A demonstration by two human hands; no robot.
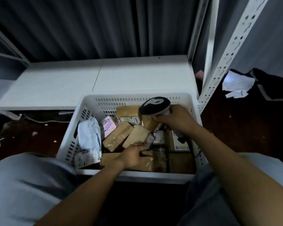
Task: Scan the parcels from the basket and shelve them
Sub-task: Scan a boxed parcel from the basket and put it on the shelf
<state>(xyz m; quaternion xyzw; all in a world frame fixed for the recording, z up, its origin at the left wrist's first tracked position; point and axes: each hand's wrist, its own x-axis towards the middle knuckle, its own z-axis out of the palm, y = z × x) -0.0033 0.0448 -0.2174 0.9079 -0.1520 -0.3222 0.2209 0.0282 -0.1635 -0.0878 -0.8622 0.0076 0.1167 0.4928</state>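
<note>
Dim interior. The white perforated plastic basket point(104, 101) and white flat shelf board point(64, 82) are the brightest surfaces, and the dark floor point(235, 128) sinks into near-black shadow. Motion blur softens the grey trousers point(31, 185). Wide-angle distortion slants the white slotted metal upright point(232, 46).

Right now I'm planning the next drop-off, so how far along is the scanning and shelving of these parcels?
Barely started. Done: nothing that can be seen, as no parcel shows on the white shelf. In hand: the right hand holds the scanner over the basket while the left hand grips a brown box inside it. Left: the basket is crowded with boxes and a grey bag, all to scan and shelve.
</note>
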